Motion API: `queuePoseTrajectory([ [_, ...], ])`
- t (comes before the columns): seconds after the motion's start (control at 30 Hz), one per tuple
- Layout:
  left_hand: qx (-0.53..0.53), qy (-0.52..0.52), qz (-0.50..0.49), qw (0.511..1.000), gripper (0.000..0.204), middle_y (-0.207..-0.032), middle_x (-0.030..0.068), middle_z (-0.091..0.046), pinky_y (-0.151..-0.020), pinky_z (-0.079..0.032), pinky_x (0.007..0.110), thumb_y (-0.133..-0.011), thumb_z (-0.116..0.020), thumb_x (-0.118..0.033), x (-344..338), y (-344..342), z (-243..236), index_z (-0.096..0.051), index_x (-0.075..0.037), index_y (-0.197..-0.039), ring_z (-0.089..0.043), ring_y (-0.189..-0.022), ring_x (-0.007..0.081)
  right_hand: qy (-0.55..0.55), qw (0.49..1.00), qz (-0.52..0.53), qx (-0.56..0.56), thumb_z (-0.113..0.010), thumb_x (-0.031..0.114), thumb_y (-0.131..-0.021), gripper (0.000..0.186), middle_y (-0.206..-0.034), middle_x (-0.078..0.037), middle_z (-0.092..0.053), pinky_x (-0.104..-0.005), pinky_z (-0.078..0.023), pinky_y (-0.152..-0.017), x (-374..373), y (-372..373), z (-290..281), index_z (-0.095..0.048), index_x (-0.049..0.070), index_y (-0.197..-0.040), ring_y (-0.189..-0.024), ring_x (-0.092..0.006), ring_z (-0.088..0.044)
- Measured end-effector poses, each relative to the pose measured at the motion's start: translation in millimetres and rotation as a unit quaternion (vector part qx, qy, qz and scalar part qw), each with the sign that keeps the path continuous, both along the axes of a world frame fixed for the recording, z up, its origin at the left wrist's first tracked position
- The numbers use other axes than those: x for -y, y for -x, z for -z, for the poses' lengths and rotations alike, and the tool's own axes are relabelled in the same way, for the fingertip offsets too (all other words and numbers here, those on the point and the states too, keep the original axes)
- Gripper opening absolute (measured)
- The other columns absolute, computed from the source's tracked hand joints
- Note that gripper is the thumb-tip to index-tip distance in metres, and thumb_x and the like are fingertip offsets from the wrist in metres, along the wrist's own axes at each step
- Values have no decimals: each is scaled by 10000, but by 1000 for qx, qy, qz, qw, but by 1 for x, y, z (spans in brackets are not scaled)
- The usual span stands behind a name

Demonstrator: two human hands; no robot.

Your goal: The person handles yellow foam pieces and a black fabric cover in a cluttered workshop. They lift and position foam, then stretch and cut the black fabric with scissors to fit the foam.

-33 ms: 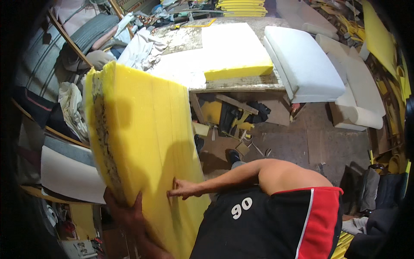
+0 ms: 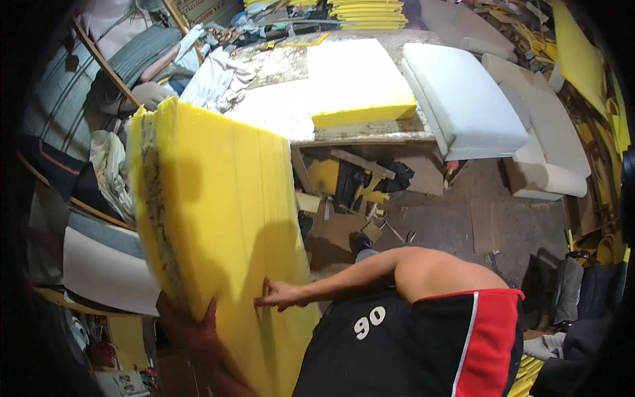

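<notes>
A tall yellow foam slab (image 2: pixel 218 172) with a speckled grey layer along its left edge stands upright in front of me. My left hand (image 2: pixel 192 324), in shadow low on that edge, grips it with thumb and fingers apart around the side. My right hand (image 2: pixel 281 296) reaches across to the slab's face, fingertips touching it, fingers apart and partly bent, holding nothing.
Beyond stands a worn bench (image 2: pixel 278 56) bearing white-topped yellow foam (image 2: pixel 360 112), a white cushion (image 2: pixel 463 96) and cloth (image 2: pixel 215 83). Scraps (image 2: pixel 350 185) lie beneath it. Upholstered pieces (image 2: pixel 549 145) stand at right, fabric-laden racks (image 2: pixel 106 59) at left.
My right hand sits very slightly lower on the foam face, and the view has shifted a little. My left hand stays on the slab's edge.
</notes>
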State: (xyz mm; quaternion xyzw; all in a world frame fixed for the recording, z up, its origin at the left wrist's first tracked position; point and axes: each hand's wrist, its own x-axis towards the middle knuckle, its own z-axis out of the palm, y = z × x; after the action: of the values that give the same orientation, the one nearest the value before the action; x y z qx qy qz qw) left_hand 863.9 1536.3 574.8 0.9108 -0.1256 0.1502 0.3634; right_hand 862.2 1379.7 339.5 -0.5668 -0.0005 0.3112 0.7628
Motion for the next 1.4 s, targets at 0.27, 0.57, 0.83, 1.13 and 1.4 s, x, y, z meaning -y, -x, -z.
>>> queuePoseTrajectory([
  [0.27,186,24,102,977,858,-1438,155,-455,-1154,-266,432,-715,-784,-63,23,20,-119,-385,-44,-1475,-406,-1338,296,-28,973,124,193,-713,504,-865,868,-1329,-159,-560,-364,-552,-831,11,-23,-119,-307,62,-1492,-1080,-233,-581],
  [0.57,314,-105,-56,942,731,-1427,178,-506,-1059,-406,388,-829,-775,-187,167,2,-235,-432,1,-1446,-515,-1253,281,-140,888,250,359,-724,384,-892,826,-1401,-203,-502,-385,-342,-1120,161,-88,-242,-287,30,-1496,-1343,-276,-435],
  [0.83,466,-168,66,866,761,-1356,208,-557,-1052,-422,389,-761,-843,-196,400,-19,-239,-485,23,-1395,-547,-1223,283,-152,884,222,383,-710,364,-898,813,-1454,-163,-456,-400,-438,-1026,371,-137,-260,-276,90,-1528,-1310,-262,-460],
  [1.13,385,-63,325,862,787,-1217,183,-590,-961,-498,405,-710,-875,-182,633,-65,-172,-467,5,-1357,-615,-1083,306,-234,844,309,371,-663,352,-900,655,-1288,-69,-539,-402,-487,-903,596,-184,-192,-390,160,-1464,-1118,-210,-528],
  [1.4,407,-174,364,819,1030,-1414,233,-440,-1097,-299,596,-649,-890,-368,684,-96,-100,-367,-53,-1478,-432,-1296,466,-238,839,421,249,-611,335,-921,639,-1314,-94,-529,-408,-486,-919,684,-191,-103,-379,116,-1474,-1175,-226,-507],
])
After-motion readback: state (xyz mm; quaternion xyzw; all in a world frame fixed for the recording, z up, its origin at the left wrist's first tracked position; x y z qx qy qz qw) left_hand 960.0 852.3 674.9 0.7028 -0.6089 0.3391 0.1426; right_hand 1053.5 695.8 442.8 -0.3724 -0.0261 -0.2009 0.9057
